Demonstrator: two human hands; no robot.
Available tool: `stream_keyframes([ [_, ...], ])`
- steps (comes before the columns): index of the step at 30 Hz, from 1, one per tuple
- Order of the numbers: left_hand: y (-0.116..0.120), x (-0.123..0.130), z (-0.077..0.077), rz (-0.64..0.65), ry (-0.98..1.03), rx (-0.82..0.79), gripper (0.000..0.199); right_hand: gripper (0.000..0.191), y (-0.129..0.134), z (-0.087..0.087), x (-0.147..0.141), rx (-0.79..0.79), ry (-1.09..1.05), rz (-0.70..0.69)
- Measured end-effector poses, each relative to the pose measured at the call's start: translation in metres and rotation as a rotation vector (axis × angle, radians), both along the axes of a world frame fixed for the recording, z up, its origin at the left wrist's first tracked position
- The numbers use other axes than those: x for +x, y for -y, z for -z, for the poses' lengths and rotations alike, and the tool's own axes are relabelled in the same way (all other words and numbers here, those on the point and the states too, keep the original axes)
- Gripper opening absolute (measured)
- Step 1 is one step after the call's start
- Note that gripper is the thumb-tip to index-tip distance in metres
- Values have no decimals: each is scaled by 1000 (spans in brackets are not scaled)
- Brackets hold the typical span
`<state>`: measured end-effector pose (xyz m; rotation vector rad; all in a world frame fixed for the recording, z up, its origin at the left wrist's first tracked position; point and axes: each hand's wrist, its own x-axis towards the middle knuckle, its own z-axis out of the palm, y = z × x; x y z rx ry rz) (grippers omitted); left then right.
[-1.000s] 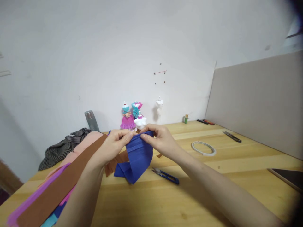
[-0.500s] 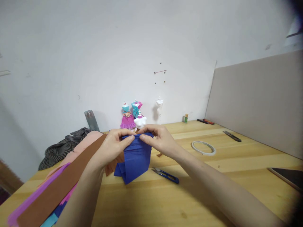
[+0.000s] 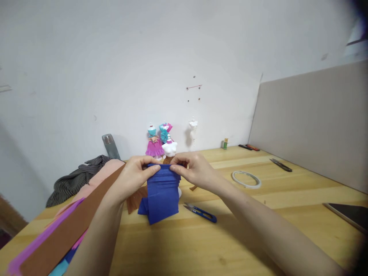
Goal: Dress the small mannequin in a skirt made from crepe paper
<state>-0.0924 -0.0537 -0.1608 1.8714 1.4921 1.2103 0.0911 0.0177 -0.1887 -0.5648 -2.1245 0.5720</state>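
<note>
A strip of blue crepe paper point(image 3: 163, 199) hangs down over the table, with several narrow folds across its top. My left hand point(image 3: 134, 174) pinches the upper left corner between thumb and fingers. At the upper right corner, my right hand point(image 3: 194, 168) pinches the same folded edge. Just behind the paper stands a small white mannequin point(image 3: 169, 148) with a pink neck band and something brown below its bust. Blue-handled thread snips point(image 3: 202, 214) lie to the right of the paper. Crumpled brown paper point(image 3: 134, 200) shows at its left.
Long paper strips, a brown one point(image 3: 66, 226) on top, lie at the left beside a striped cloth point(image 3: 77, 180) and a bottle point(image 3: 110, 146). Dressed mannequins point(image 3: 154, 145) stand by the wall. A tape roll point(image 3: 246, 179), black snips point(image 3: 280, 165) and a dark tablet-like object point(image 3: 349, 215) are at right.
The blue paper's top edge has shifted slightly left with my hands, and the sheet hangs straighter. More of the white mannequin and its base now shows behind it.
</note>
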Motion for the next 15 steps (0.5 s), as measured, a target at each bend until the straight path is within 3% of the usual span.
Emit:
stream_keyframes([
  [4,0,-4,-2,-17,64,1,16,14,-2,0,0,-27,-30,-14],
  [15,-7,-5,2,-4,277,44,19,8,-14,1,1,-289,-193,-176],
])
